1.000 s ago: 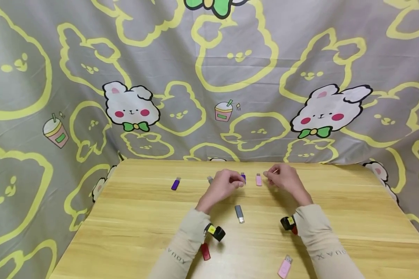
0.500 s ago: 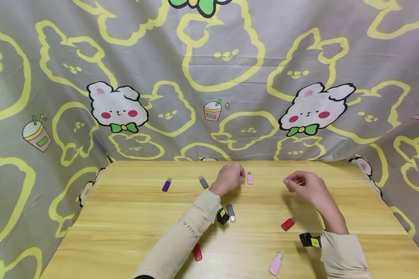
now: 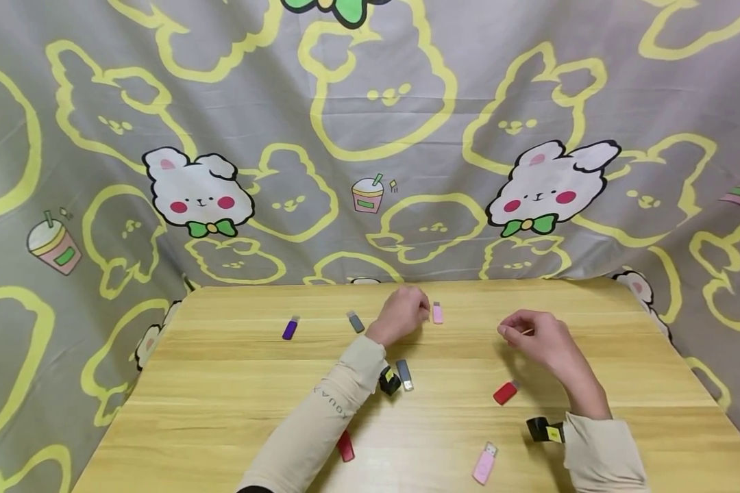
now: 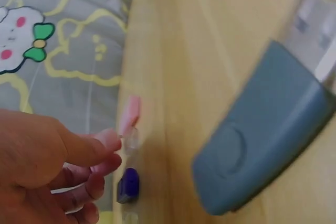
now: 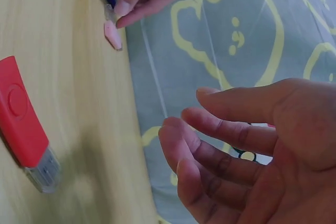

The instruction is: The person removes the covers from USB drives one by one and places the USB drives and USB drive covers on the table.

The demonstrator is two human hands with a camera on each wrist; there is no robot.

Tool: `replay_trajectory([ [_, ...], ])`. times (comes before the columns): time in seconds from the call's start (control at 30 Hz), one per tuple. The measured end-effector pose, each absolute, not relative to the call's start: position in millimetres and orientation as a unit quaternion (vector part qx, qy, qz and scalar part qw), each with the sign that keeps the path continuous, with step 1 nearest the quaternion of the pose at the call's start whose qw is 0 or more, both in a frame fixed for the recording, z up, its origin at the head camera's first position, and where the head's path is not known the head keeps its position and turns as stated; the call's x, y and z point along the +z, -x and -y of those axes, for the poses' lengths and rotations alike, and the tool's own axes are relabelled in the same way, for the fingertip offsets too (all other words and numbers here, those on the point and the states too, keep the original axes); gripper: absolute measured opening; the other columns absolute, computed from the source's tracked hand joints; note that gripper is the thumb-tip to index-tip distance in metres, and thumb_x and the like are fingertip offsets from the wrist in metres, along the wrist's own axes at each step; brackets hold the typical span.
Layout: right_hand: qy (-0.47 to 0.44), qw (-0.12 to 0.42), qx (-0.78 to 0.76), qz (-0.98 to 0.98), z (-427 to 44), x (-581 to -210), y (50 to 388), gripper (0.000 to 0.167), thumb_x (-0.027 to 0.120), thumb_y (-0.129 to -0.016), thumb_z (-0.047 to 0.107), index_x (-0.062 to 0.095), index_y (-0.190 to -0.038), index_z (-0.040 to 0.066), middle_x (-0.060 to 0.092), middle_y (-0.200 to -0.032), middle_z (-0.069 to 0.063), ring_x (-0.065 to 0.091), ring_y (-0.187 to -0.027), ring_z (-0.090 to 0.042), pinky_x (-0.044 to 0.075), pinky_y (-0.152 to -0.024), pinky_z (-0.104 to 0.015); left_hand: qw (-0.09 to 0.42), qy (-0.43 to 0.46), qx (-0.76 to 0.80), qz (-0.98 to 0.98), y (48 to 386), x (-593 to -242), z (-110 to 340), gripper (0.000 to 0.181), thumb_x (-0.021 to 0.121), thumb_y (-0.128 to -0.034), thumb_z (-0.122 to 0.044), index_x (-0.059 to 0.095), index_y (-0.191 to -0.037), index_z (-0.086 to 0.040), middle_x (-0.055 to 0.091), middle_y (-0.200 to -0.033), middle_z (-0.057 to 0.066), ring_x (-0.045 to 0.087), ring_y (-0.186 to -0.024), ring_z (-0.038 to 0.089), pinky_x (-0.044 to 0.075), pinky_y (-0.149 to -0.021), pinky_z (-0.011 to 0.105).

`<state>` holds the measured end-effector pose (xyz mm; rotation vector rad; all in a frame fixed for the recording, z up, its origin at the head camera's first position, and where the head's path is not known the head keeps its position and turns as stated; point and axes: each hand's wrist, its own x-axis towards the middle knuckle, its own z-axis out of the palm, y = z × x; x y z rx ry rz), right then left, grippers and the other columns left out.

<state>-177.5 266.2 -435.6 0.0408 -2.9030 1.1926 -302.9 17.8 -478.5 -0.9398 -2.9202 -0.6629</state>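
My left hand (image 3: pixel 403 313) is at the back of the wooden table, close beside a pink USB stick (image 3: pixel 438 313). In the left wrist view its thumb and curled fingers come near a small clear piece (image 4: pixel 130 141), which stands between the pink stick (image 4: pixel 131 114) and a purple USB stick (image 4: pixel 127 186); whether they grip it, I cannot tell. My right hand (image 3: pixel 543 335) hovers off to the right with loosely bent fingers. Nothing shows between thumb and fingers in the right wrist view. A red USB stick (image 3: pixel 505 393) lies below that hand on the table.
More USB sticks lie about: a purple one (image 3: pixel 290 329) and a grey one (image 3: pixel 355 322) at back left, another grey one (image 3: pixel 404 375) mid-table, a red one (image 3: pixel 345 446) by my left sleeve, a pink one (image 3: pixel 484 463) at front. A patterned curtain (image 3: pixel 407 157) hangs behind the table.
The right hand has drawn away to the right, uncovering the red stick. My left hand has shifted toward the pink stick, covering the purple one. The view has turned slightly rightward.
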Motion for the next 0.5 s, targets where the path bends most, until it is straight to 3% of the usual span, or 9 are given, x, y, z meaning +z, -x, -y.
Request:
replay_trajectory([
  [0.27,-0.106,-0.028,0.354,0.929,-257,-425,164,0.015,0.073,-0.097,0.015,0.074,-0.107,0.003,0.073,-0.096,-0.003,0.068,-0.084,-0.019,0.056,-0.073,-0.036,-0.034,0.259,-0.346,0.901,289,-453,13,0.016,0.066,-0.1014,-0.011,0.078,-0.108,-0.003,0.074,-0.098,0.002,0.062,-0.083,0.012,0.052,-0.074,0.025],
  [0.5,-0.199,-0.077,0.274,0.938,-256,-431,154,0.019,0.075,-0.089,0.0,0.075,-0.106,0.008,0.069,-0.099,0.0,0.062,-0.088,-0.018,0.054,-0.074,-0.037,-0.046,0.249,-0.397,0.882,265,-435,57,0.014,0.071,-0.0989,-0.015,0.078,-0.105,-0.005,0.073,-0.093,0.0,0.065,-0.084,0.015,0.053,-0.072,0.029],
])
